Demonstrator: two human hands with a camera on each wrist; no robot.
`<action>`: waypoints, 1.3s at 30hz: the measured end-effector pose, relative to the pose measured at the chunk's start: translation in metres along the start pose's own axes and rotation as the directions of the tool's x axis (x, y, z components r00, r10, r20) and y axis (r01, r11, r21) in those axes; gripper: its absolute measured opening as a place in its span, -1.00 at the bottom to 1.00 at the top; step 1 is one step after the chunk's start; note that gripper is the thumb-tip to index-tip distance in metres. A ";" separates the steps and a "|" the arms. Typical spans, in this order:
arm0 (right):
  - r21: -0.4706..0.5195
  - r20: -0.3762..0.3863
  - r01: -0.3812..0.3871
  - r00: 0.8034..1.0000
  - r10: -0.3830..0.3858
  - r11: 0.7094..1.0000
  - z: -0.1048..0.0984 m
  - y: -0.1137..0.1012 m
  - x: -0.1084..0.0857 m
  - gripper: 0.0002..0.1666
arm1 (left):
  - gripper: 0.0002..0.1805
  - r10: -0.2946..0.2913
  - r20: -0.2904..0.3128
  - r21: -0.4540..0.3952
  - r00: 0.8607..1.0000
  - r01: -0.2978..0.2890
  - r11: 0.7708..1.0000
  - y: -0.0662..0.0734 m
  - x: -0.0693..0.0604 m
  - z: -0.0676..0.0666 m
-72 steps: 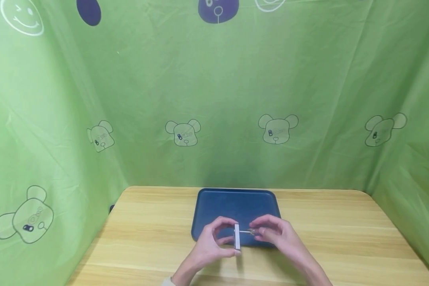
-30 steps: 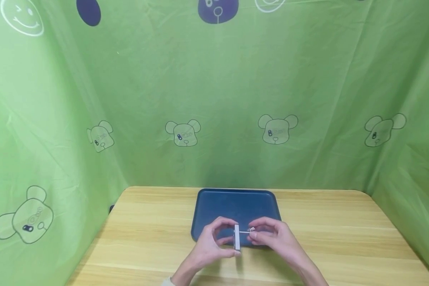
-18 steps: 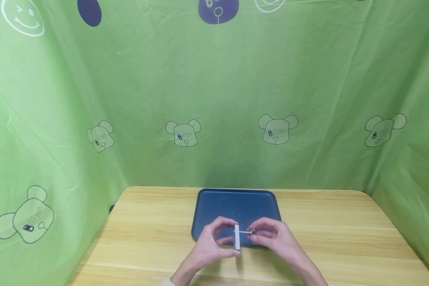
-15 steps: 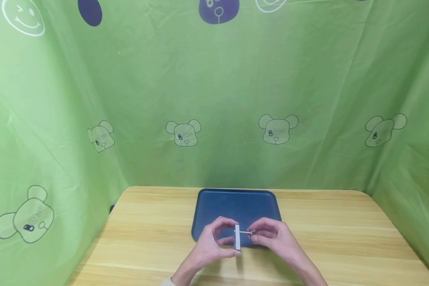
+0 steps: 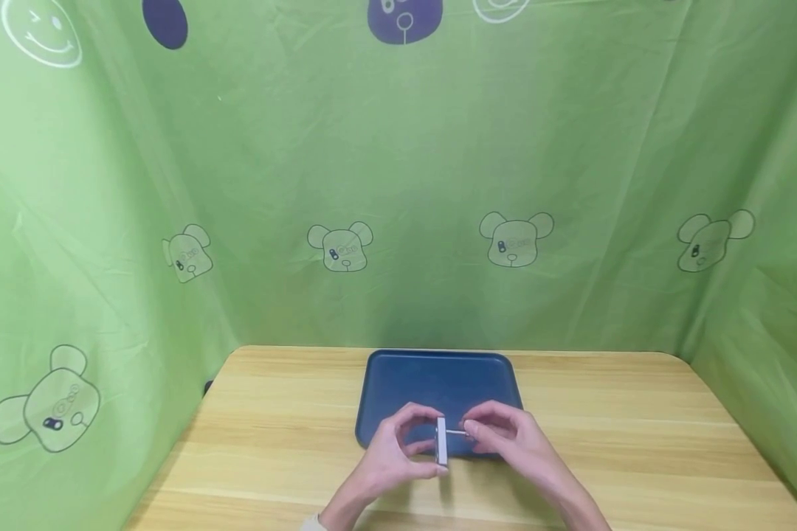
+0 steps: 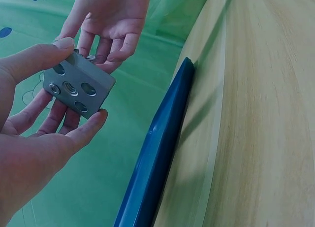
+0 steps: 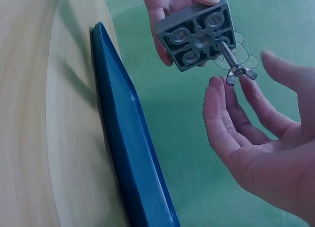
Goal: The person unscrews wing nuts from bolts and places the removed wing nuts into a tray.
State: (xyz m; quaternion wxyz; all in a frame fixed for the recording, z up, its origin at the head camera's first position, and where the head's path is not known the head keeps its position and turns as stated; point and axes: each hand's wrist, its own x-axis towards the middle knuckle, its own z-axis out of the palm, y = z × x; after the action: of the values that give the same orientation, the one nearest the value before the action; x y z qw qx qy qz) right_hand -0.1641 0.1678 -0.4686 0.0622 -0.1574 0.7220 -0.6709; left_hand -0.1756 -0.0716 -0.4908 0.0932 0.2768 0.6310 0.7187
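Observation:
My left hand (image 5: 392, 453) grips a grey square block (image 6: 81, 81) by its edges, thumb on one side and fingers on the other. Round holes pierce the block's face, and its ribbed back shows in the right wrist view. A threaded bolt (image 7: 227, 54) runs through one corner hole and sticks out towards my right hand (image 7: 270, 153). On the bolt's end sits a silver wing nut (image 7: 239, 71). The right fingertips are close beside or touching the wing nut, which I cannot tell; the thumb stands apart from it in the right wrist view.
A dark blue tray (image 5: 438, 380) lies on the wooden table (image 5: 272, 428), behind and below both hands. Green cloth (image 5: 412, 295) printed with bear heads hangs behind the table and along both sides.
The right thumb and fingers have shifted about the bolt's end, the thumb now higher. The wing nut, visible before in the head view, is mostly covered there. Left hand and block stay put.

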 end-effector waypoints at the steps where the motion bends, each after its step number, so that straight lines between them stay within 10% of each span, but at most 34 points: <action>1: 0.012 0.001 -0.013 1.000 0.013 1.000 0.000 0.000 0.000 -0.66 | -0.28 0.000 0.001 0.000 1.000 0.000 1.000 0.000 0.000 0.000; 13: 0.070 -0.036 -0.155 0.987 0.158 0.985 0.004 0.000 0.002 -0.54 | -0.27 0.000 0.011 0.010 1.000 -0.001 1.000 -0.002 0.000 0.001; 39: 0.072 0.014 -0.047 0.999 0.046 0.996 0.000 -0.001 -0.002 -0.51 | -0.24 -0.002 0.009 -0.011 1.000 0.002 1.000 -0.004 0.000 0.000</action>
State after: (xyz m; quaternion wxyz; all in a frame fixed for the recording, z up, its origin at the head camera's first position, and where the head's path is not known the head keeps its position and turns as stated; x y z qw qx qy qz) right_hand -0.1625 0.1682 -0.4681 0.0877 -0.1423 0.7002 -0.6941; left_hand -0.1766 -0.0706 -0.4948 0.0983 0.2791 0.6267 0.7209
